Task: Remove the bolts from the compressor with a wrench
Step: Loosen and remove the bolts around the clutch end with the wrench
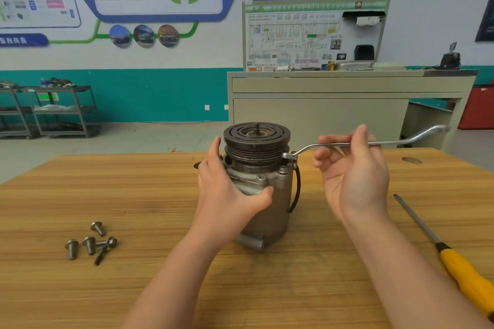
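A grey metal compressor [270, 211] stands upright on the wooden table [149, 195], its dark grooved pulley [256, 136] on top. My left hand [227, 189] grips the compressor body from the left, thumb across the front. A silver offset ring wrench [387, 143] sits with its ring end on a bolt [290, 156] at the compressor's upper right flange. My right hand [352, 168] pinches the wrench shaft between thumb and fingers. Several removed bolts [91, 242] lie loose on the table at the left.
A screwdriver with a yellow handle [459, 272] lies on the table at the right. A beige cabinet with a training board [320, 104] stands behind the table. Metal shelf carts [53, 112] stand at the far left wall.
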Action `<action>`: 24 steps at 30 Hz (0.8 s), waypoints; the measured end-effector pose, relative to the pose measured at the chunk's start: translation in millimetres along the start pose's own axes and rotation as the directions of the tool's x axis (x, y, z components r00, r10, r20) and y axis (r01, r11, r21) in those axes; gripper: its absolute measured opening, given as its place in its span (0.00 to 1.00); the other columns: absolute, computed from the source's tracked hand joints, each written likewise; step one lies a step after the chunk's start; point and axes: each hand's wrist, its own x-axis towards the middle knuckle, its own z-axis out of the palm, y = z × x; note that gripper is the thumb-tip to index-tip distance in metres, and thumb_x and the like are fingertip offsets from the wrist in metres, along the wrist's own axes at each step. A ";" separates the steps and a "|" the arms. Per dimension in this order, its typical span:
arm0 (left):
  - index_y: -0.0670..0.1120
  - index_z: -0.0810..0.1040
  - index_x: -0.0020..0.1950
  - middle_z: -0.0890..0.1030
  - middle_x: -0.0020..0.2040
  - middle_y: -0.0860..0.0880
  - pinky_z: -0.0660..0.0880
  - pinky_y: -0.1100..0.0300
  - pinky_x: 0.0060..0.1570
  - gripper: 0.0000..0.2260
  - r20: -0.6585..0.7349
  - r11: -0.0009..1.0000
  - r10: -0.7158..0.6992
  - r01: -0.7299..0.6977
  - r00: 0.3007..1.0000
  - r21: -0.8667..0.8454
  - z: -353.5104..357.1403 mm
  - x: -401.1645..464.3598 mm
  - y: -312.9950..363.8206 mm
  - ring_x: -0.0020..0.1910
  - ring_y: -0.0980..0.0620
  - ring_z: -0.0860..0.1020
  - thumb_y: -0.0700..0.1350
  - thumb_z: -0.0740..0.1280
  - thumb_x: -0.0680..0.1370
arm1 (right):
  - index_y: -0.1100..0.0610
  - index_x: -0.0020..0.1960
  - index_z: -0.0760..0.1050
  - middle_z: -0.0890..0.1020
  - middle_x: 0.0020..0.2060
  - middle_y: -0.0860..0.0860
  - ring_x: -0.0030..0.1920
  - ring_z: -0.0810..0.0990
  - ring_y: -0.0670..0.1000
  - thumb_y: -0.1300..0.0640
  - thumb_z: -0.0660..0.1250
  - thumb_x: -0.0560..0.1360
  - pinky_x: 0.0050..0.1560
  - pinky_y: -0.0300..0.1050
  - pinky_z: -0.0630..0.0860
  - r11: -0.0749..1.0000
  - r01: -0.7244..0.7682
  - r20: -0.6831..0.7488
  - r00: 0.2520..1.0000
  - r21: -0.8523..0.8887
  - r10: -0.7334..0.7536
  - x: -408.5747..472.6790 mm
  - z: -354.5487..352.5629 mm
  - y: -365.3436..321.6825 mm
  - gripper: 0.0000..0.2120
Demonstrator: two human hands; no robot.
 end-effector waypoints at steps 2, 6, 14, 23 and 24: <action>0.64 0.44 0.76 0.59 0.67 0.56 0.57 0.60 0.65 0.54 0.002 1.000 -0.011 0.011 1.000 0.007 -0.8 0.2 0.9 0.70 0.56 0.58 0.65 0.72 0.57 | 0.55 0.44 0.66 0.81 0.33 0.52 0.26 0.79 0.49 0.50 0.54 0.83 0.27 0.40 0.75 0.936 0.268 0.117 0.962 -0.227 -0.247 -10.4 4.9 -0.3 0.12; 0.61 0.44 0.77 0.61 0.68 0.52 0.59 0.58 0.66 0.55 -0.025 0.999 -0.014 0.015 1.000 0.042 -1.9 -0.7 4.7 0.71 0.53 0.59 0.65 0.72 0.57 | 0.47 0.45 0.68 0.81 0.37 0.52 0.26 0.78 0.46 0.47 0.56 0.81 0.28 0.41 0.74 0.729 0.569 0.367 0.817 -0.381 -0.445 -27.5 6.8 7.0 0.08; 0.60 0.43 0.75 0.63 0.67 0.44 0.62 0.48 0.68 0.54 -0.203 0.981 -0.014 0.054 0.979 0.189 9.6 -10.5 16.8 0.67 0.47 0.60 0.64 0.76 0.60 | 0.57 0.48 0.70 0.75 0.33 0.52 0.32 0.76 0.48 0.47 0.55 0.83 0.34 0.42 0.74 0.488 0.752 0.533 0.659 -0.443 -0.531 -37.1 3.6 31.1 0.15; 0.63 0.41 0.75 0.58 0.67 0.52 0.55 0.58 0.65 0.55 -0.067 0.996 -0.007 0.013 0.998 0.083 2.5 -2.4 5.9 0.66 0.57 0.56 0.57 0.77 0.62 | 0.59 0.41 0.68 0.80 0.32 0.56 0.26 0.77 0.49 0.53 0.54 0.84 0.26 0.37 0.73 0.947 -0.272 -0.032 0.959 0.171 0.281 13.3 -6.5 -0.9 0.15; 0.62 0.41 0.76 0.58 0.66 0.54 0.55 0.59 0.66 0.55 -0.039 0.998 -0.006 0.008 0.999 0.064 -0.4 0.0 3.5 0.66 0.57 0.56 0.57 0.78 0.62 | 0.58 0.42 0.68 0.81 0.33 0.56 0.28 0.79 0.49 0.53 0.54 0.83 0.29 0.37 0.75 0.959 -0.226 -0.009 0.973 0.171 0.230 14.1 -6.1 -5.2 0.14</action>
